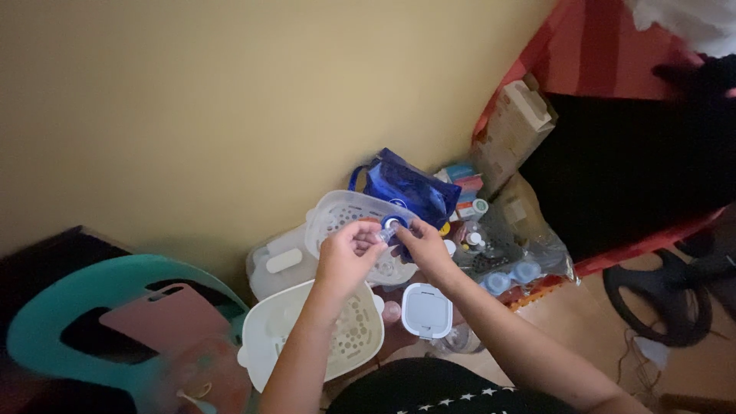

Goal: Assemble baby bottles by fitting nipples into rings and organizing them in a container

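Against a plain yellow wall, the left hand [346,249] and right hand [420,244] pinch a small blue-ringed bottle part [391,225] together; perforated white baskets [337,215] beneath sit unfilled.

small blue-ringed clear bottle part [391,226] above white perforated basket [337,211]

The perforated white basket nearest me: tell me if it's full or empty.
Empty: the perforated white basket shows its bare holed bottom; the left hand is above it.
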